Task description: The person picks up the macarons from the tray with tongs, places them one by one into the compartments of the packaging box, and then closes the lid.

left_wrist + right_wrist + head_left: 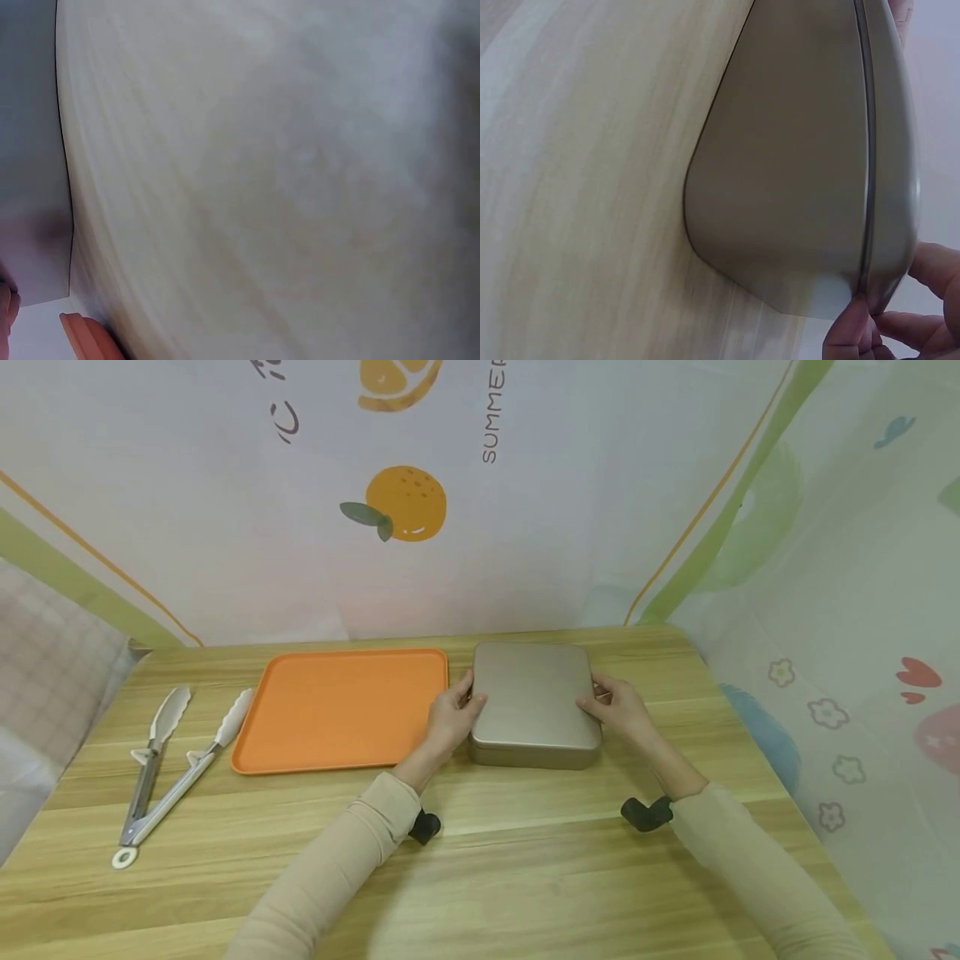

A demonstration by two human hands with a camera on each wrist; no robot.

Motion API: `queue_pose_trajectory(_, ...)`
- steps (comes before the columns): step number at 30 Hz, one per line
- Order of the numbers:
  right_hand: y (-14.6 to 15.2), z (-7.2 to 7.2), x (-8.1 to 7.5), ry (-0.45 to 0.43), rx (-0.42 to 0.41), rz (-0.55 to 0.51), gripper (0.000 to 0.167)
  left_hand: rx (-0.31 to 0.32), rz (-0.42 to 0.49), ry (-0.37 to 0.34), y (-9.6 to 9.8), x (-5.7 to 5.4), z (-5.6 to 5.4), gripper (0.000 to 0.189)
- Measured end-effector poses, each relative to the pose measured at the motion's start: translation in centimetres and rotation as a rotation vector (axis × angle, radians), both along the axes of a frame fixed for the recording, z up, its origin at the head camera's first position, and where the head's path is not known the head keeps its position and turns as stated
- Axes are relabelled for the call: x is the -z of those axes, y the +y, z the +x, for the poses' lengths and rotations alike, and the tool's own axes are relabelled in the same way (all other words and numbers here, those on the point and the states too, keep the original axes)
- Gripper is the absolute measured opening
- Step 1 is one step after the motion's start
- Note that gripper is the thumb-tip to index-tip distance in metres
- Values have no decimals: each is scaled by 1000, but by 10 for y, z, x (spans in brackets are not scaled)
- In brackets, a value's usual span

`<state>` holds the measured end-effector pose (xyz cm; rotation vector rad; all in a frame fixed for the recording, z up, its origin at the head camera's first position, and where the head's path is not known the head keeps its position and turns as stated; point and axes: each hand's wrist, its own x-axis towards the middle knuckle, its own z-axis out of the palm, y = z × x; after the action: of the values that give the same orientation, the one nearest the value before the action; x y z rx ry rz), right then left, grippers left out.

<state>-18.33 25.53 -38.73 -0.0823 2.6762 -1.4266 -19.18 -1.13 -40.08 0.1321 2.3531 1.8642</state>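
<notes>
A closed, rounded-corner metal tin (532,756) with a flat, dull champagne lid (531,693) sits on the wooden table. My left hand (450,714) holds the lid's left edge, thumb on top. On the opposite side, my right hand (618,708) pinches the lid's right edge, thumb also on top. In the right wrist view, fingers (851,330) touch the corner at the seam between lid and base (787,157). The left wrist view shows only part of the tin's side (30,135) and a little of a finger.
Left of the tin lies a flat orange tray (341,710), close beside my left hand. White-tipped metal tongs (168,793) lie spread at the table's left. Black wrist mounts (647,814) sit by my sleeves. A fruit-printed curtain (525,552) hangs behind the table (525,877).
</notes>
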Motion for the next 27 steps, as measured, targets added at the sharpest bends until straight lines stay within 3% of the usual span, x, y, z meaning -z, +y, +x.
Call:
queue_pose_trajectory(9, 0, 0, 1, 1, -3, 16, 53, -1, 17, -14, 0, 2, 1, 57)
queue_pose_trajectory(21, 1, 0, 6, 0, 9, -10, 52, -72, -7, -37, 5, 1, -2, 55)
queue_pose_trajectory(27, 1, 2, 9, 14, 15, 2, 53, -73, -24, -7, 7, 3, -2, 55)
